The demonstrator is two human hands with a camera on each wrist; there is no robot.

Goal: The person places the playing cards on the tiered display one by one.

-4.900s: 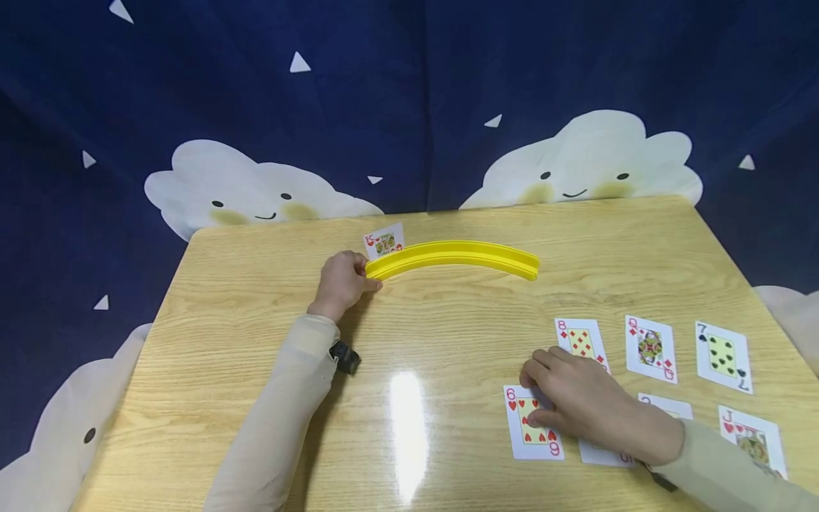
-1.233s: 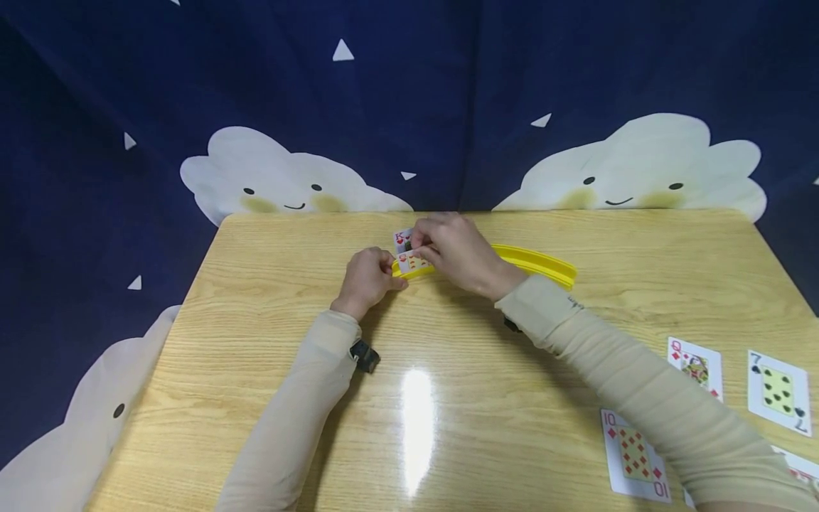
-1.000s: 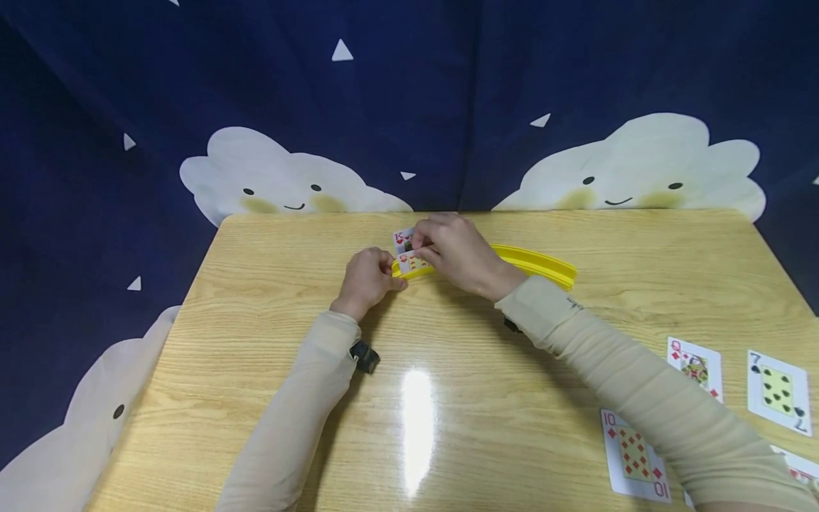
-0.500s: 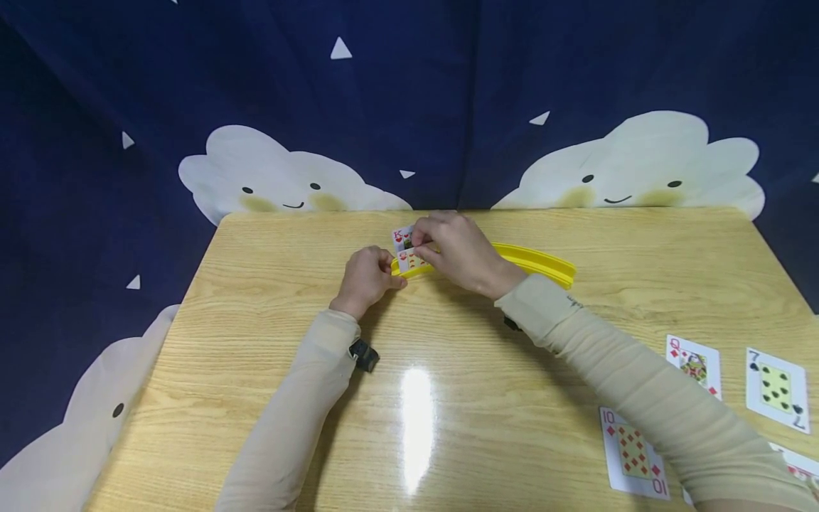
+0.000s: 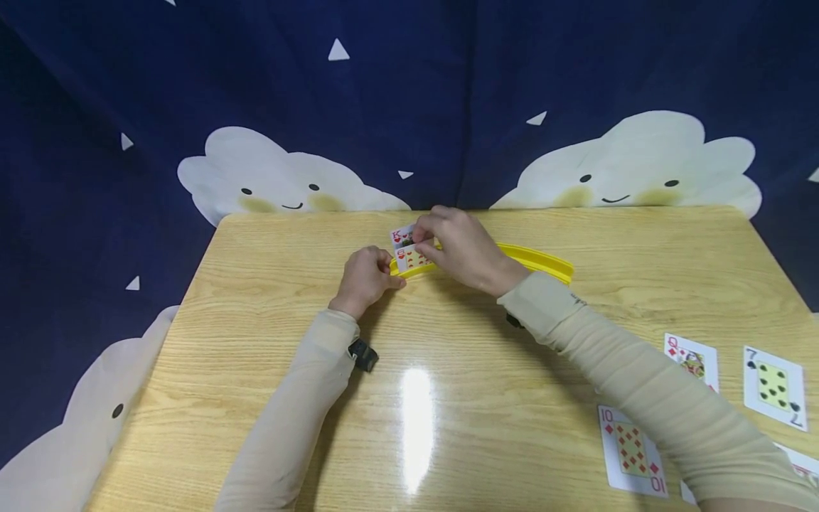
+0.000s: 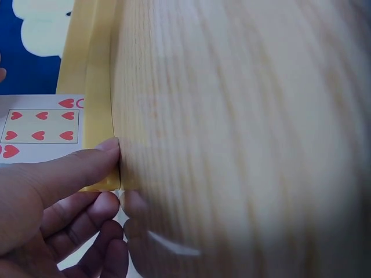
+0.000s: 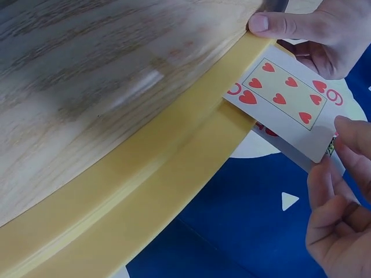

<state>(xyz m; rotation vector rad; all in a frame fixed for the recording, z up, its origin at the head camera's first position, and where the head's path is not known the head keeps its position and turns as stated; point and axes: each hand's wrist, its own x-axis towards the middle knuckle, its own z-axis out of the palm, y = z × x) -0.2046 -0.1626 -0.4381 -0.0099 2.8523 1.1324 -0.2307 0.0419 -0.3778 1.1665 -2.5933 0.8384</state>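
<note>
A curved yellow card holder [image 5: 537,261] lies near the table's far edge. My left hand [image 5: 365,277] pinches its left end, thumb on the front side, as the left wrist view [image 6: 64,191] shows. With thumb and fingers my right hand [image 5: 463,252] pinches the six of hearts [image 7: 284,98] by its upper edge. The lower edge of this card meets the holder's groove at the left end; how deep it sits I cannot tell. Behind it, a king of hearts [image 5: 399,236] stands in the holder, partly covered by the six and my right fingers.
On the table's right side lie a queen of diamonds [image 5: 692,359], a seven of spades [image 5: 774,387] and a ten of diamonds [image 5: 630,451], face up. My right sleeve [image 5: 640,398] covers part of that area. A blue curtain with clouds [image 5: 614,163] hangs behind the table.
The six of hearts, lying flat at the right 4.9 seconds ago, is now at the holder in my right hand. Over the last second both hands barely move; my left hand keeps its grip.
</note>
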